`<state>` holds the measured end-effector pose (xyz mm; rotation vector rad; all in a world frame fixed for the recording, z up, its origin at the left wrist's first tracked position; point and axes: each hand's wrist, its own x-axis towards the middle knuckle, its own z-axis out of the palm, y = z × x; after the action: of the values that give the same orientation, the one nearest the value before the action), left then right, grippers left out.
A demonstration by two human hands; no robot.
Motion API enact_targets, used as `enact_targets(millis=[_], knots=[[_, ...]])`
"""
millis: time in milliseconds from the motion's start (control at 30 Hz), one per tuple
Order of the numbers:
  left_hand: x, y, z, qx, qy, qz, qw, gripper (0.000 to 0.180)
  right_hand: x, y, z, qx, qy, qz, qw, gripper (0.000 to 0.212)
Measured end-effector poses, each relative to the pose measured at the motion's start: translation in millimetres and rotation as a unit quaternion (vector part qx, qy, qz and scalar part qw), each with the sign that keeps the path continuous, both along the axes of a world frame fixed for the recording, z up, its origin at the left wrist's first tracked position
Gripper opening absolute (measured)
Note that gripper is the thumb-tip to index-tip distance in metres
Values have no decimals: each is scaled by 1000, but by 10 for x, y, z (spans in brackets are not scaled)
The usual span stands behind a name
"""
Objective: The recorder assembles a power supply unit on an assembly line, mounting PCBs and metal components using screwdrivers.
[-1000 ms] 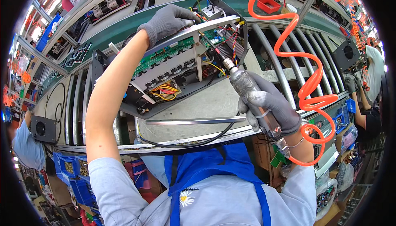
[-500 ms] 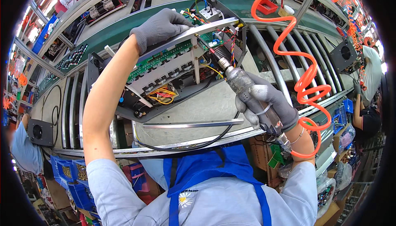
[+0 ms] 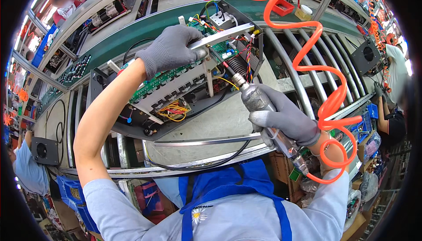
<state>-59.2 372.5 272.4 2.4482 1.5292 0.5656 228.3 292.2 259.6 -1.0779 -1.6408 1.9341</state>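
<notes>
My left hand [image 3: 172, 49], in a grey glove, grips a pale metal bar [image 3: 228, 35] lying across the top of an open dark electronics chassis [image 3: 193, 114]. The thumb is on the bar's near side, and the hand hides the bar's left part. In my gloved right hand [image 3: 288, 115] is an air screwdriver [image 3: 257, 96], tilted up to the left. Its long bit meets the bar just beside my left thumb; the exact contact cannot be made out. Green circuit boards [image 3: 165, 79], yellow wires [image 3: 175, 110] and a black coil show inside the chassis.
An orange coiled hose [image 3: 303, 60] runs from above to the screwdriver's rear. Another metal strip [image 3: 206, 141] lies on the bench front, near a black cable [image 3: 198, 167]. Rollers [image 3: 290, 67] flank the bench. Blue bins [image 3: 72, 192] stand lower left; other people work at both sides.
My left hand has shifted right and slightly down, its thumb now over the bar near the bit. My right hand has regripped the screwdriver, which stays at the bar. The hose has swung.
</notes>
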Motion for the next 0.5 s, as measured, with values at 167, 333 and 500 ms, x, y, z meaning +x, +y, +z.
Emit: enact_targets(millis=[167, 333, 500], knots=[[-42, 6, -22, -12, -2, 15, 1000, 32, -53, 107, 160, -12, -60, 24, 998, 67], [-10, 3, 0, -16, -10, 4, 1000, 32, -53, 104, 206, 24, -76, 12, 997, 64], [-41, 14, -21, -12, -5, 4, 1000, 32, -88, 131, 230, 22, -107, 28, 994, 62]])
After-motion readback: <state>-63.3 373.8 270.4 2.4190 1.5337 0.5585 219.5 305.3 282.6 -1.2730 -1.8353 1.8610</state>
